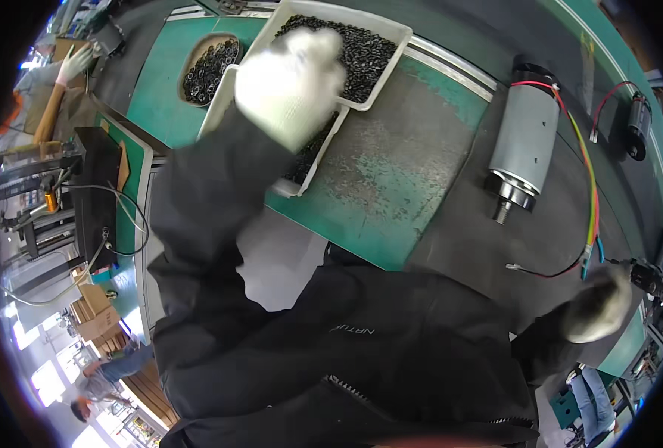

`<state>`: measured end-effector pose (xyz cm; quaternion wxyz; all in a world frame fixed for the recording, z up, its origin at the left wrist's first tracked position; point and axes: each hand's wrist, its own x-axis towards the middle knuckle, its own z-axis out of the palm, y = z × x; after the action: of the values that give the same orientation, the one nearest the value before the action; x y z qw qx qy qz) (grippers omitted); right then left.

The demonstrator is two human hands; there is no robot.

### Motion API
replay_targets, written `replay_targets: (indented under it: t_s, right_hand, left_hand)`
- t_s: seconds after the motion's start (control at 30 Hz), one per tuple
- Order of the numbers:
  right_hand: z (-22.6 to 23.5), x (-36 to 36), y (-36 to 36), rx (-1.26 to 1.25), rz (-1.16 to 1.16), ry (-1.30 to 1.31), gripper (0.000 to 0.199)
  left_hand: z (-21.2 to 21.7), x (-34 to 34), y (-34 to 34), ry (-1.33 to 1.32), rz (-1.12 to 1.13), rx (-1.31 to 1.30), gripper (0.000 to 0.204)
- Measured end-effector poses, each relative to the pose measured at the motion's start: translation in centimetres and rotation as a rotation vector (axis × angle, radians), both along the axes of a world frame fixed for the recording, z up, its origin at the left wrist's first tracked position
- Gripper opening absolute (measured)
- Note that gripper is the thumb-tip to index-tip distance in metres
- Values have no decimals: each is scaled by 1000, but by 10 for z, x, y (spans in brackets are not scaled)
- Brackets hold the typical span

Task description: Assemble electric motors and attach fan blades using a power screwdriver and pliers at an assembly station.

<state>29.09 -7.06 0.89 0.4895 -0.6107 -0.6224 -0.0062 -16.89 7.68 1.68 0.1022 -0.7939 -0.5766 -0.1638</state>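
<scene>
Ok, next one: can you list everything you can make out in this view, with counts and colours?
large motor: one, grey and black, right of centre
small motor: one, dark, far right
wires: several, red, yellow-green, blue and black, right side
bins: two, white, upper centre
tray: one, tan, left of the bins
small parts: too many to count, black, in bins and tray
work surface: one, worn green, centre
belt: one, dark, under the large motor
cable: at least one, black, left
cardboard boxes: several, brown, lower left
other people: at least three, mixed clothing, upper left, lower left, lower right
jacket: one, black, lower centre
left hand: one, white glove, blurred, over the bins
right hand: one, pale glove, blurred, lower right

Points: large motor; small motor; wires; bins; tray; small parts; work surface; belt; cable; cardboard boxes; other people; jacket; left hand; right hand
</scene>
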Motion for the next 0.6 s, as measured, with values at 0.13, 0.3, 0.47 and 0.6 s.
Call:
replay_targets:
  t_s: [0.13, 0.3, 0.47, 0.6]
  right_hand:
    - [26, 92, 39, 695, -369, 154, 25]
    - [9, 179, 34, 555, -515, -65, 43]
    - [-29, 252, 45, -58, 221, 922, 55]
    - [-7, 214, 64, -370, 289, 540, 56]
  left_hand:
    - [-36, -54, 67, 133, 167, -174, 26]
    - [-47, -55, 80, 216, 96, -150, 23]
    - [-60, -77, 93, 217, 16, -125, 22]
    - [-50, -73, 79, 174, 92, -150, 21]
